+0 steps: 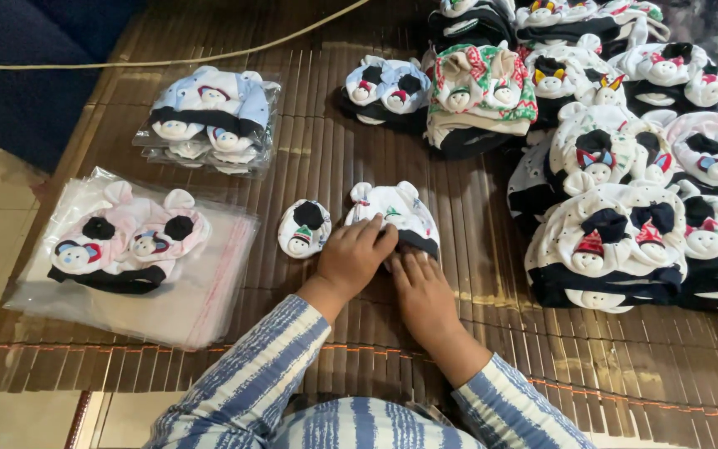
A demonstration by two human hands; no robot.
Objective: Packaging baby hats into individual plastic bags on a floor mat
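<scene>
A small white baby cap (pixel 395 213) with a black brim and little ears lies on the brown bamboo mat (pixel 317 175). My left hand (pixel 353 257) rests flat on its lower left edge, fingers pressing the fabric. My right hand (pixel 421 293) lies just below the cap, fingertips touching its black brim. A white mitten (pixel 303 227) with a black patch and a small face lies just left of the cap, apart from my hands. Both my sleeves are blue and white striped.
A pink set (pixel 130 241) lies on a stack of clear plastic bags (pixel 193 308) at the left. A bagged pale blue set (pixel 209 116) sits behind it. Piles of similar sets (pixel 617 233) fill the right and back. A cord (pixel 168 60) crosses the far edge.
</scene>
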